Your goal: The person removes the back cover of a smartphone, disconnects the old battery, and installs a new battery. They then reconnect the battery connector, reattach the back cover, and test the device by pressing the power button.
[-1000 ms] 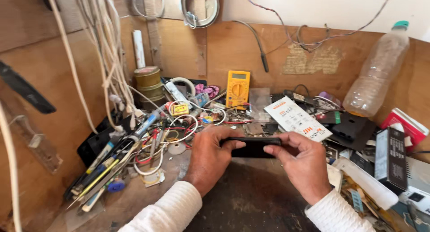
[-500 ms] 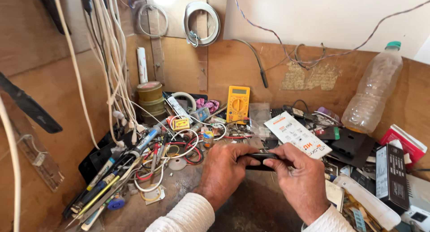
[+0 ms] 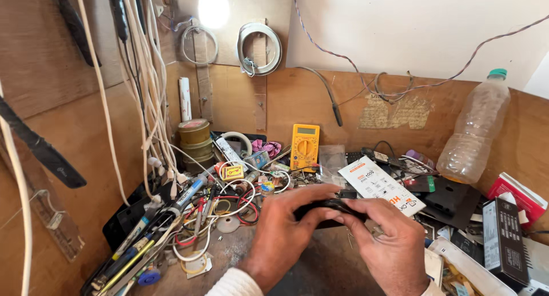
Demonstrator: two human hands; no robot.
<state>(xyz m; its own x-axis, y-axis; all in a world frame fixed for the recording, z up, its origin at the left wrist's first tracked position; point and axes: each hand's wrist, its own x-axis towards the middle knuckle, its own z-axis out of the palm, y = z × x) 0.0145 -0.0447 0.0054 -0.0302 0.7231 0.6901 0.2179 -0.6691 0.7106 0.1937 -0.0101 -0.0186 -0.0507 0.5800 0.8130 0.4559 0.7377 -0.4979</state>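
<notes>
Between both hands' fingers (image 3: 320, 207), gripped black phone (image 3: 326, 207) mostly hidden, bench cluttered.

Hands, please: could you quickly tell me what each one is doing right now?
Left hand: closed on the black phone.
Right hand: closed on the same black phone, at its other end.

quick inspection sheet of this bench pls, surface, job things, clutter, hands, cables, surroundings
surface: wooden bench, mostly covered
job's things: black phone held edge-on between both hands
clutter: yellow meter, tape rolls, plastic bottle, white packet, screwdrivers
hands: left hand and right hand both grip the phone
cables: white cables hang at left; twisted wire along wall
surroundings: lit lamp, wooden back panel
</notes>
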